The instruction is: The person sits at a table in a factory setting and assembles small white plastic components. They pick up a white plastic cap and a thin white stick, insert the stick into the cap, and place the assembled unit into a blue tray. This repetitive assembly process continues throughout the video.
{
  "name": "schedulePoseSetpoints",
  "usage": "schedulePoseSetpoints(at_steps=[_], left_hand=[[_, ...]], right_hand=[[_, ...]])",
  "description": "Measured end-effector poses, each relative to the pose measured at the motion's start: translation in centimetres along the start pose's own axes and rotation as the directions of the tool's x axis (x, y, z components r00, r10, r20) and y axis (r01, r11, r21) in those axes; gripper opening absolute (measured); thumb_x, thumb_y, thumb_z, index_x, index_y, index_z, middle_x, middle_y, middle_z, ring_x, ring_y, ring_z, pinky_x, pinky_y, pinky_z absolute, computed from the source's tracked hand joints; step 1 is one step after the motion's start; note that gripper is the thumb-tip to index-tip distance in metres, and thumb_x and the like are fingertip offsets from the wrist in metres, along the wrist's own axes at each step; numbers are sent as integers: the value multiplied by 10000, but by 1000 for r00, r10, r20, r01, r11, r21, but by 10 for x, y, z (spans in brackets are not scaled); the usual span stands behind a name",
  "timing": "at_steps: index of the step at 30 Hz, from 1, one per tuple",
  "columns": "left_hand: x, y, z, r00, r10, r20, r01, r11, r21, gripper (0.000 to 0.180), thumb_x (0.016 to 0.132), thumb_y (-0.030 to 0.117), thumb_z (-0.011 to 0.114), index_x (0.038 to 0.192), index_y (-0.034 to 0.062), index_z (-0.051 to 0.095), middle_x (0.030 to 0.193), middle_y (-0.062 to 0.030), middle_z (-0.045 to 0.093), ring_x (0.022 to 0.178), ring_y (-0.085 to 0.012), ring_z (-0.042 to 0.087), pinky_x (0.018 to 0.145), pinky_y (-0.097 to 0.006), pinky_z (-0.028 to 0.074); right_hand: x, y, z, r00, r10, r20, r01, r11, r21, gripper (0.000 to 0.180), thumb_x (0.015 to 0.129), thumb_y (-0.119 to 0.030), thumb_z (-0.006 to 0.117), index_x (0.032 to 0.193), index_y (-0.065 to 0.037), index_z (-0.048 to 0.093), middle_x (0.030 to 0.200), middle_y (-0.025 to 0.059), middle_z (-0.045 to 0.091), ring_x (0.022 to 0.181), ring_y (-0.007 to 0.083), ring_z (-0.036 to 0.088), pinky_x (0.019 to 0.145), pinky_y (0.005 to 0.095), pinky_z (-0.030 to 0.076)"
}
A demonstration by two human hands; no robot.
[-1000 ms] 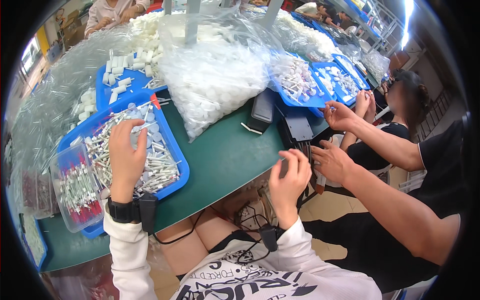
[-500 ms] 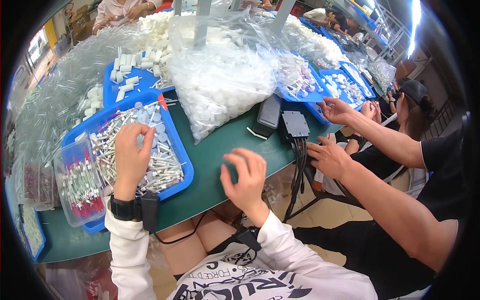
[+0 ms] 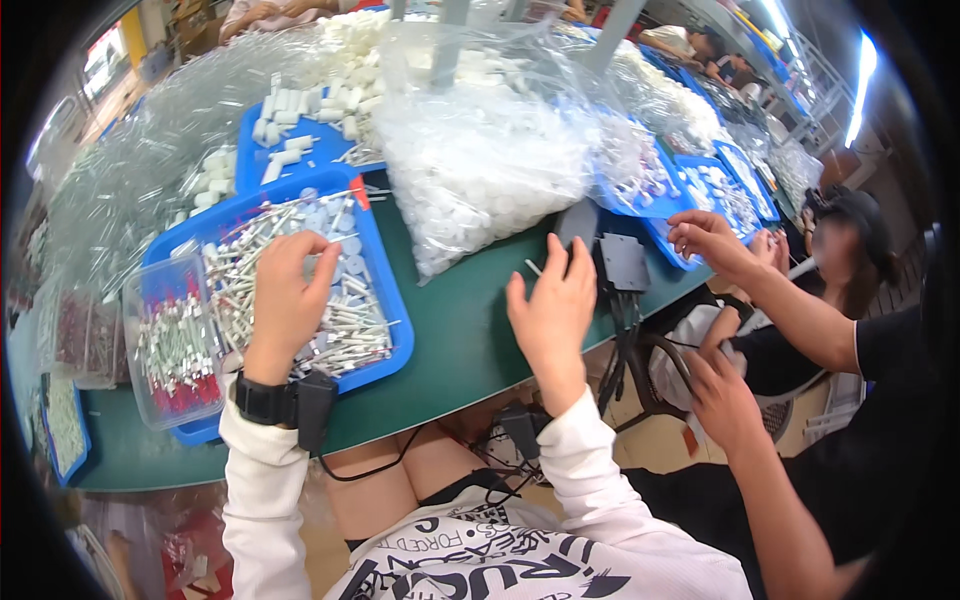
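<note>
Sticks (image 3: 352,328) in blue tray (image 3: 403,340), apparently beneath left hand (image 3: 287,300).

your left hand (image 3: 287,295) is over the blue tray (image 3: 402,338) of white sticks (image 3: 352,328), thumb and fingers parted. your right hand (image 3: 557,318), fingers spread, is over the green table (image 3: 450,335). beyond your 2 hands lies a clear bag (image 3: 500,140) of white pieces (image 3: 450,215).

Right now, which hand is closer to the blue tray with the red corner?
Left. The left hand is over the blue tray; the right hand is right of it, above the green table.
</note>
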State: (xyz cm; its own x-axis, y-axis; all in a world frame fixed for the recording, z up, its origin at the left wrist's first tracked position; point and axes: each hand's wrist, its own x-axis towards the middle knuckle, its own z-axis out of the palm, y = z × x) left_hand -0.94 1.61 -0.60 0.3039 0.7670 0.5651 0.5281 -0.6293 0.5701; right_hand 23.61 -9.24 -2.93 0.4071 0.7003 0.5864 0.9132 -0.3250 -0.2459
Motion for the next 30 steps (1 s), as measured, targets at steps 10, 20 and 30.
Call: schedulePoseSetpoints(at_steps=[10, 20, 30], left_hand=[[-2, -4, -4, 999, -48, 9, 48, 998, -40, 119, 807, 149, 635, 789, 35, 606, 758, -90, 620, 768, -280, 577, 707, -378, 430], [-4, 1, -6, 998, -61, 9, 62, 998, -33, 102, 805, 132, 628, 806, 32, 607, 773, -90, 621, 765, -276, 560, 691, -366, 430], [-8, -6, -4, 986, -165, 9, 165, 984, -64, 120, 817, 136, 624, 820, 17, 610, 748, -107, 612, 722, -266, 560, 648, -348, 423]], right_hand=[[62, -89, -4, 929, -358, 93, 252, 797, 548, 107, 765, -48, 589, 867, -17, 604, 795, 155, 615, 756, 341, 602, 685, 418, 474], [109, -132, 125, 795, -437, 421, 184, 835, 518, 154, 775, -76, 566, 820, 29, 669, 732, 215, 647, 736, 347, 653, 680, 411, 514], [105, -151, 113, 864, -205, 459, 62, 950, 306, 130, 802, -124, 609, 852, -48, 701, 909, 184, 672, 873, 326, 664, 739, 402, 540]])
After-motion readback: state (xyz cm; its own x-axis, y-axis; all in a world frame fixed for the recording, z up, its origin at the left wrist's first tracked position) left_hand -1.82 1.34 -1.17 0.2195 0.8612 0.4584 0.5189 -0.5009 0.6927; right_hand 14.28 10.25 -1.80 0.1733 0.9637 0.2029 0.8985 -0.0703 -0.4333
